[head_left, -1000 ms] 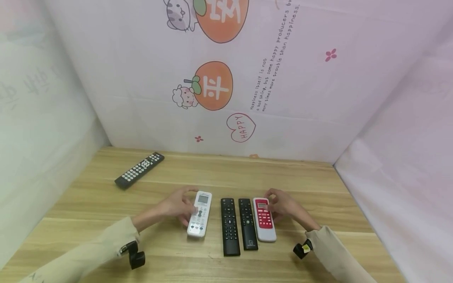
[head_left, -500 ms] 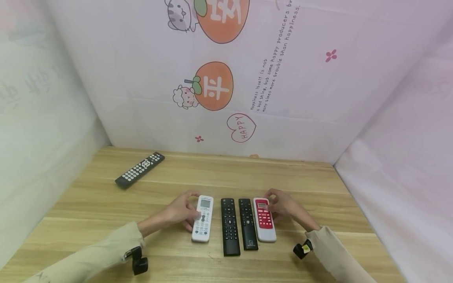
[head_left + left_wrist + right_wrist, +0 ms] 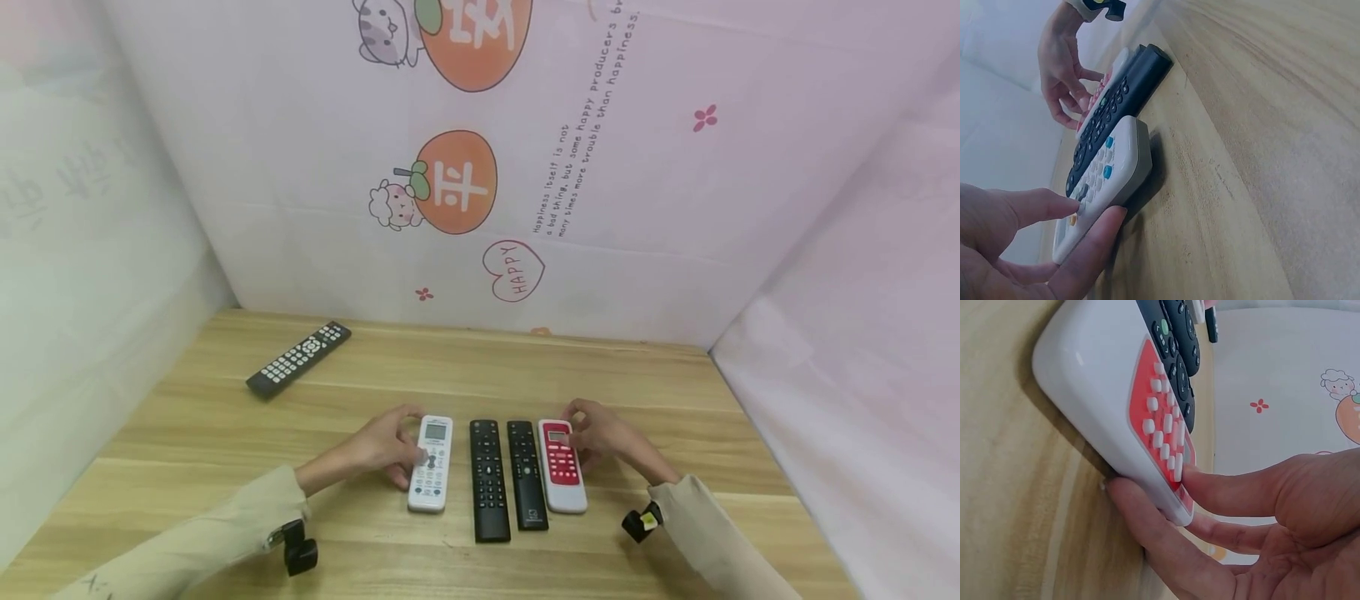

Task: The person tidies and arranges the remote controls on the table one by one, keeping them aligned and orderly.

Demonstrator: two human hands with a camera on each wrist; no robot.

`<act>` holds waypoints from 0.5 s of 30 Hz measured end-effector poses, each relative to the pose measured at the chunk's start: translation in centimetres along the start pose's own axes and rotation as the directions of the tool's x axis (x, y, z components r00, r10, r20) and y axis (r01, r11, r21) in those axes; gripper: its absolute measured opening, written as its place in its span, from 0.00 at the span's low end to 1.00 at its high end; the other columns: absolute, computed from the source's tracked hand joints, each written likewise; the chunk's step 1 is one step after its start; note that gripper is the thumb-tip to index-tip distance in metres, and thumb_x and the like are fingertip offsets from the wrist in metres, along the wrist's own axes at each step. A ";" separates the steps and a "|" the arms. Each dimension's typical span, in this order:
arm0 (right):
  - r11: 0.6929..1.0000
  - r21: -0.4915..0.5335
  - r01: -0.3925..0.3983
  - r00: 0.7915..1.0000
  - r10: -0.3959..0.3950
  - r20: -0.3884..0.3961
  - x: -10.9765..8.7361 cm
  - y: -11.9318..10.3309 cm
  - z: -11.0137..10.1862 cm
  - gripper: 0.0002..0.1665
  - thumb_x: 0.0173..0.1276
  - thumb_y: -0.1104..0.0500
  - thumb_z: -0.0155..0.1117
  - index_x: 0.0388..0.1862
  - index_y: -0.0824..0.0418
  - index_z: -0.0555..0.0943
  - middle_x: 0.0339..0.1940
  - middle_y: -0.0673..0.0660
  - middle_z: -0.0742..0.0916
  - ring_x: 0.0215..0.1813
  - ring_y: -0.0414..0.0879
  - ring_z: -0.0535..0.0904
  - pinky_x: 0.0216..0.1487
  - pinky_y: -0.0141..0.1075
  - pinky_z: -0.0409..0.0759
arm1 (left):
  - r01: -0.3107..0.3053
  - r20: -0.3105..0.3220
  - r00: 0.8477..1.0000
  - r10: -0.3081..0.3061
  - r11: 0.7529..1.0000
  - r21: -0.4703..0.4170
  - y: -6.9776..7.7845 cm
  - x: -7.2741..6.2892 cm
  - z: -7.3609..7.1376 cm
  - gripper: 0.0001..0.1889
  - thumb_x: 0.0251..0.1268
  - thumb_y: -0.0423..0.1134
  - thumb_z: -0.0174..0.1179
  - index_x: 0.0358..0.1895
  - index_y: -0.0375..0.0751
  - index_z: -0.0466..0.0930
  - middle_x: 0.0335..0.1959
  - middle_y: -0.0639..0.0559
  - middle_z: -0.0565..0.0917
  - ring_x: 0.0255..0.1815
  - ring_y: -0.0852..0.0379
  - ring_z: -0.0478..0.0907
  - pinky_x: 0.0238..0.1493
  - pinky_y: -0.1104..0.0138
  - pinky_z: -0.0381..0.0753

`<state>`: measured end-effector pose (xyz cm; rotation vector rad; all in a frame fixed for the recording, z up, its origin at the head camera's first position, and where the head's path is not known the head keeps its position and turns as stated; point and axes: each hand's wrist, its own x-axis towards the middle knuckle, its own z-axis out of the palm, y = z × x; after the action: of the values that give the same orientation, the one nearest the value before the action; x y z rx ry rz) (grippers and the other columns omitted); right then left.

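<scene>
My left hand (image 3: 387,446) pinches a white remote control (image 3: 431,483), thumb on its buttons and fingers along its left side and top end. In the left wrist view a dark shadow shows beside this remote; whether it fully touches the table I cannot tell. To its right lie two black remote controls, a longer one (image 3: 491,483) and a shorter one (image 3: 528,483), side by side with a small gap. My right hand (image 3: 606,433) grips a red-and-white remote control (image 3: 1094,381) at its far end, thumb on the face. This remote lies just right of the shorter black one.
Another black remote control (image 3: 298,360) with pale buttons lies slanted at the back left of the wooden table (image 3: 360,550). Printed white cloth (image 3: 615,283) stands behind the table, with white cloth at both sides. Each sleeve bears a black wrist device (image 3: 300,554).
My left hand has shifted right and slightly nearer with the white remote control, which now stands straighter beside the longer black one. My right hand and the other remotes stay put.
</scene>
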<state>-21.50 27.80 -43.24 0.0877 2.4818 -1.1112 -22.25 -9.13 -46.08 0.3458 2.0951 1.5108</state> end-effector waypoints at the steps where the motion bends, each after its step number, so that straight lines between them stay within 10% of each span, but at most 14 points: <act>1: 1.000 -0.002 0.001 1.000 -0.001 0.005 0.0 -0.1 0.0 0.15 0.75 0.70 0.62 0.58 0.68 0.74 0.42 0.67 0.85 0.36 0.54 0.88 0.33 0.47 0.92 | 0.004 -0.006 1.000 -0.004 1.000 0.006 0.1 0.0 0.0 0.40 0.62 0.23 0.67 0.76 0.27 0.58 0.36 0.37 0.83 0.23 0.51 0.84 0.24 0.60 0.90; 15: 1.000 -0.018 -0.016 1.000 0.017 0.017 0.1 -0.4 -0.2 0.14 0.75 0.70 0.62 0.57 0.68 0.74 0.42 0.68 0.85 0.35 0.54 0.88 0.34 0.46 0.92 | 0.053 -0.049 0.998 -0.049 0.996 0.070 1.1 -0.4 -1.2 0.38 0.64 0.27 0.68 0.76 0.28 0.62 0.42 0.37 0.83 0.28 0.48 0.84 0.28 0.58 0.90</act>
<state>-21.78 27.71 -42.89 0.0930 2.4716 -1.0783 -22.68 -9.87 -44.64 0.2832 2.1821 1.4302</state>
